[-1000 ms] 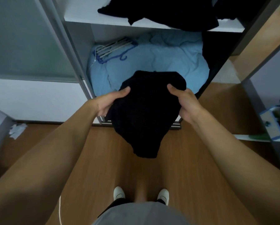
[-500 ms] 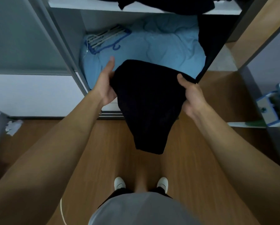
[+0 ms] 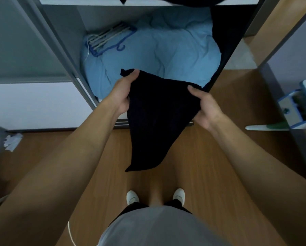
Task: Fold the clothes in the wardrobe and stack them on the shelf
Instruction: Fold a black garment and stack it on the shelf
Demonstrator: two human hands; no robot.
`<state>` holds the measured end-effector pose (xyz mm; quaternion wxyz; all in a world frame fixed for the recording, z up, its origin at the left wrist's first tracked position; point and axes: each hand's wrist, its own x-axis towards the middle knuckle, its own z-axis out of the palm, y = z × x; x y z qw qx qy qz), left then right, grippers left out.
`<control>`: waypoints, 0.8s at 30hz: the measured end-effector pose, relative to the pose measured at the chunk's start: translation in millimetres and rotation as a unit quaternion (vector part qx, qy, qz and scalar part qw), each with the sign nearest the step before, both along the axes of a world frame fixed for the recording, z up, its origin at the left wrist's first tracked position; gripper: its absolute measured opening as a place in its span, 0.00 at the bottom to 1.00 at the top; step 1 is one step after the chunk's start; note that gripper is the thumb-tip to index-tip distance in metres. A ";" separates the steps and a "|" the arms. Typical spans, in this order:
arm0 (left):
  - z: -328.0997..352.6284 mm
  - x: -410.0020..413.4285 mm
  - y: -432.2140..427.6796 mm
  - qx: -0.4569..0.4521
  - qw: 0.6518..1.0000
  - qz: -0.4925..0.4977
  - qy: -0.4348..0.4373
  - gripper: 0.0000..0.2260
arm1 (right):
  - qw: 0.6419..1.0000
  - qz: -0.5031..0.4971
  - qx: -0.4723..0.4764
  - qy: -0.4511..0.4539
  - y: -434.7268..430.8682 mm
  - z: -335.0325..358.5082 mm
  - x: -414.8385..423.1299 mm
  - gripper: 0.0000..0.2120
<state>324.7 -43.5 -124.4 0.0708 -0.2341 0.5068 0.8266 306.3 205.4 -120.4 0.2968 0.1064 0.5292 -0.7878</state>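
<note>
A black garment [image 3: 155,118] hangs in front of the open wardrobe, held by its top edge and tapering to a point over the wooden floor. My left hand [image 3: 122,93] pinches its upper left corner, thumb on top. On its upper right edge my right hand [image 3: 206,107] is closed. More dark clothes [image 3: 175,0] lie on the white shelf [image 3: 88,1] at the top of the view, partly cut off. Another dark garment [image 3: 223,38] hangs down the wardrobe's right side.
A light blue duvet [image 3: 166,55] fills the wardrobe's bottom, with blue and white hangers [image 3: 109,39] on it. The grey sliding door frame [image 3: 59,55] runs at the left. A blue and white box [image 3: 298,107] stands at the right. Crumpled paper [image 3: 12,142] lies on the floor.
My left hand shifted from flat beside the garment to pinching its top left corner. The garment now hangs longer and narrower. The view tilted down, so the shelf sits higher.
</note>
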 end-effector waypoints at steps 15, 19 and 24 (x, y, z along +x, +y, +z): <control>-3.5 3.0 -14.2 -0.012 0.997 -0.080 0.005 0.14 | 0.999 -0.034 0.010 0.018 -13.6 4.9 6.6 0.11; -21.4 16.8 -16.9 -0.047 0.989 -0.138 0.041 0.10 | 0.991 -0.064 0.012 -0.115 -15.2 8.2 -7.1 0.12; -17.9 0.6 -5.7 -0.120 0.992 -0.006 0.023 0.07 | 0.998 0.004 0.024 -0.050 -13.4 3.5 2.2 0.12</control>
